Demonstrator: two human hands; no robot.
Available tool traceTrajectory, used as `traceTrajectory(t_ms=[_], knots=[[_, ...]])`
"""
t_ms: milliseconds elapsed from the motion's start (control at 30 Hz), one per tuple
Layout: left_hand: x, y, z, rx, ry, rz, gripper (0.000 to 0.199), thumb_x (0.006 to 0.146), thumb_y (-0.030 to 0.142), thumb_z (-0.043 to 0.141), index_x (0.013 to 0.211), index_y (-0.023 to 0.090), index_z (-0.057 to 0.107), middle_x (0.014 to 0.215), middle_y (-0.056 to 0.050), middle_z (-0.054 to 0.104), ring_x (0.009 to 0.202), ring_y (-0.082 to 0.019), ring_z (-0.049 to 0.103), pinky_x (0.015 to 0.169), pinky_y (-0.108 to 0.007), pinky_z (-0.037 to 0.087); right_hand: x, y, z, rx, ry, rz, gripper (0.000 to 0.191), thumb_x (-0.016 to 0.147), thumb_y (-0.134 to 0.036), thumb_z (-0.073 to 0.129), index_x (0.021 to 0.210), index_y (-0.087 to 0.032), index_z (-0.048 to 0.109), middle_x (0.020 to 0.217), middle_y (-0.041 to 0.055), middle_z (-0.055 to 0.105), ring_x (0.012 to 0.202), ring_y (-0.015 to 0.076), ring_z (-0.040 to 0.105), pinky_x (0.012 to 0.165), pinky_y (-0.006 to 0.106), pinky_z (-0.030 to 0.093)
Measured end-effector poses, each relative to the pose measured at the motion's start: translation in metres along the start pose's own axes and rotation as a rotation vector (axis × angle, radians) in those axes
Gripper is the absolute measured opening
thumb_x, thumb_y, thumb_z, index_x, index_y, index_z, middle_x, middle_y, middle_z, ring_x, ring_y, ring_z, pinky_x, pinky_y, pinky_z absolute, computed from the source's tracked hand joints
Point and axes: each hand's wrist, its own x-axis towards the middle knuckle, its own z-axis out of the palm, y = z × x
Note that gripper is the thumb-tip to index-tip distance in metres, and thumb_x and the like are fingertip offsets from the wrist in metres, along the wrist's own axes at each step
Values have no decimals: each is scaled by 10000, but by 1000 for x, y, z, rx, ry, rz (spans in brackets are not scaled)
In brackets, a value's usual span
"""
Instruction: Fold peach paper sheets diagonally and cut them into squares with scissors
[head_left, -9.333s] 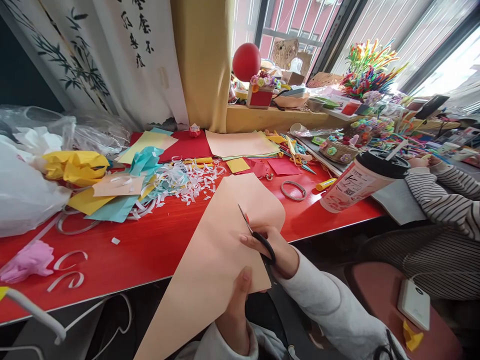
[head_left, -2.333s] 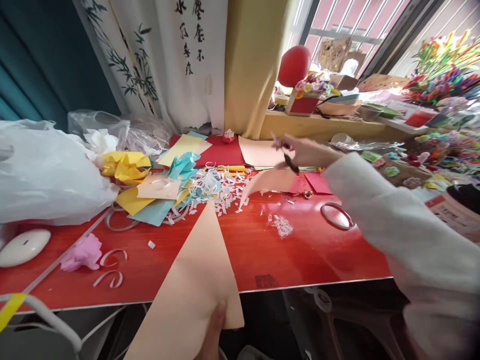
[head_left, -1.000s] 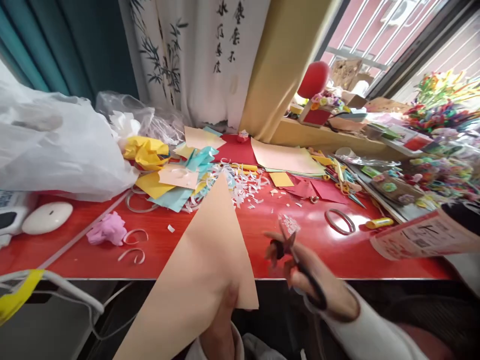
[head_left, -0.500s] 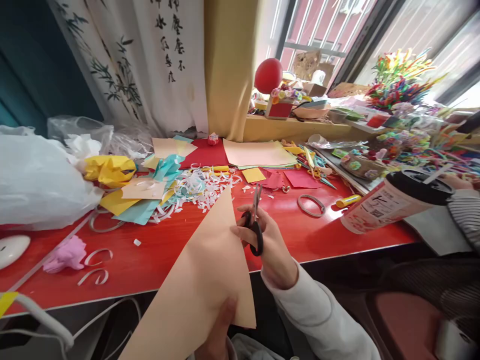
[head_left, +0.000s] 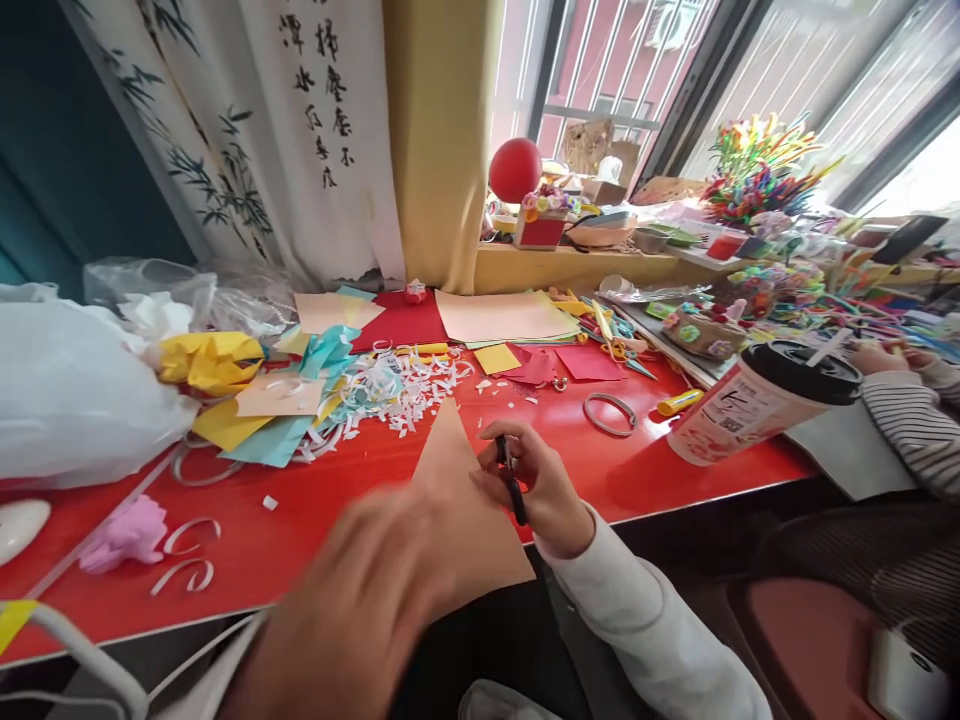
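Observation:
My right hand [head_left: 551,490] is closed round black-handled scissors [head_left: 513,484]; their blades are hard to make out from here. Its thumb and fingertips also meet the right edge of a large peach-coloured paper sheet [head_left: 480,545], whose pointed end reaches up over the red table. Close to the camera, my left hand [head_left: 360,590] is smeared by motion in front of the sheet, hiding its left part. I cannot tell whether those fingers touch the paper.
Shredded paper [head_left: 409,385] and coloured sheets lie on the red table [head_left: 337,525]. To the right stand a lidded drink cup [head_left: 742,410], a ring-shaped band [head_left: 610,413] and a yellow tube [head_left: 679,403]. A white plastic bag [head_left: 82,390] bulges at left. Another person's striped sleeve [head_left: 911,425] shows far right.
My left hand has left the sheet's lower edge and risen toward the camera. The sheet's lower part has swung up and right. In my right hand the scissors have turned, their blades pointing less upward.

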Motion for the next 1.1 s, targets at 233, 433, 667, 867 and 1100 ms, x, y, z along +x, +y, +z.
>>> traceTrajectory(t_ms=[233, 433, 667, 867, 1100], knots=[[126, -11, -2, -226, -294, -149, 290, 595, 449, 675, 605, 165, 620, 604, -22, 628, 576, -184, 586, 530, -277, 464, 24, 8, -11, 62, -139, 216, 418, 683, -310, 706, 1041, -257, 497, 751, -31, 527, 486, 59, 444, 386, 182, 337], [160, -41, -6, -502, -294, -215, 308, 521, 384, 757, 692, 149, 653, 684, -19, 681, 648, -181, 633, 608, -271, 488, 62, 24, -20, -39, -220, 332, 453, 729, -446, 623, 1075, -160, 566, 699, 11, 538, 575, 120, 515, 395, 197, 350], [159, -73, 13, -645, -179, -277, 404, 562, 416, 750, 817, 160, 570, 707, -16, 691, 670, -193, 662, 608, -284, 508, 64, 37, -6, -37, -315, 401, 308, 716, -442, 640, 626, -164, 543, 574, -41, 435, 516, 77, 391, 473, 214, 292], [153, -79, 29, -634, -209, -328, 431, 593, 466, 720, 850, 171, 539, 701, -18, 688, 611, -200, 653, 536, -282, 495, 61, 35, -10, -49, -312, 531, 360, 676, -451, 667, 566, -171, 469, 513, -57, 339, 462, 60, 299, 432, 219, 208], [152, -73, 27, -635, -212, -376, 483, 566, 446, 747, 893, 166, 528, 684, -20, 694, 599, -213, 657, 511, -284, 491, 62, 37, -16, -77, -351, 533, 430, 661, -481, 668, 549, -175, 388, 548, -54, 301, 502, 67, 282, 461, 226, 198]])
